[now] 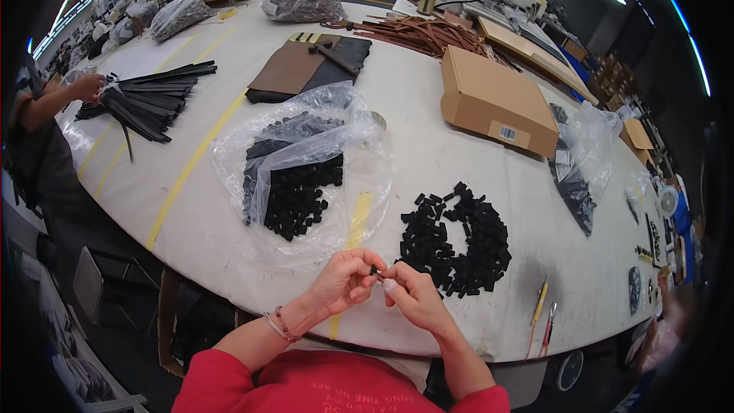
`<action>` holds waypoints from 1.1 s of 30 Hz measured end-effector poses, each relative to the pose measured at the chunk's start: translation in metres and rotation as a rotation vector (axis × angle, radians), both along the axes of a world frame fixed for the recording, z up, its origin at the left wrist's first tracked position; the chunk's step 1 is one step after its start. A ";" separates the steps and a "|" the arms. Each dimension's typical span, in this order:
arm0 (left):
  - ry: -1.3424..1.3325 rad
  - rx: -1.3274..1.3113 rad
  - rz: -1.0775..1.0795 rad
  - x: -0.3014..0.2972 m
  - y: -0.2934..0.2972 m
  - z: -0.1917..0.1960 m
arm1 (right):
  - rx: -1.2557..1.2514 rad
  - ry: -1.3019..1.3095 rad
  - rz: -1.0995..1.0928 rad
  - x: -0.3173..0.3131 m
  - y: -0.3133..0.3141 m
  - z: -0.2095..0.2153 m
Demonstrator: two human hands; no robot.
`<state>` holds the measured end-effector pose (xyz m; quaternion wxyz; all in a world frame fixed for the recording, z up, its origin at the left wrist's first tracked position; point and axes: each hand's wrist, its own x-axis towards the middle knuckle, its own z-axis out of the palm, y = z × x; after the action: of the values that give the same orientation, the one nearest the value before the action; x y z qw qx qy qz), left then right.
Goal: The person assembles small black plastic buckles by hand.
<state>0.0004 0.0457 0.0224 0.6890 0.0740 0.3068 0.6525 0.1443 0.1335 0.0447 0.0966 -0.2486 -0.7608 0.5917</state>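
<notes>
Close in front of my body, my left hand (342, 283) pinches a small black piece (374, 269) between thumb and fingertips. My right hand (414, 295) meets it there, thumb and forefinger pressed together right beside the piece; what lies between them is too small to make out. Just beyond my right hand, a loose pile of short black pieces (489, 239) forms a rough ring on the table. Farther left, an opened clear plastic bag (229, 160) lies spread out, with many more black pieces (294, 203) in it.
A closed cardboard box (489, 95) stands beyond the pile. Two pen-like tools (540, 312) lie at right on the pale table (413, 149). Brown strips (428, 34) and a hammer (336, 57) on dark sheets are farther back. At left, another person's hand (90, 86) holds black strips (157, 99).
</notes>
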 end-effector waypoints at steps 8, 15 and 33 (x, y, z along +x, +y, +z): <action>-0.062 -0.085 -0.213 -0.009 -0.004 0.001 | -0.253 -0.042 0.221 0.003 0.013 0.010; 0.526 -0.045 0.041 0.005 -0.005 0.003 | 0.122 -0.004 0.029 -0.003 0.006 -0.012; -0.265 0.034 0.058 0.026 -0.015 0.006 | 0.564 0.340 -0.306 -0.005 -0.031 -0.028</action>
<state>0.0263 0.0309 0.0280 0.7029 -0.0101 0.2037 0.6814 0.1391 0.1027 0.0168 0.3741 -0.2214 -0.8211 0.3699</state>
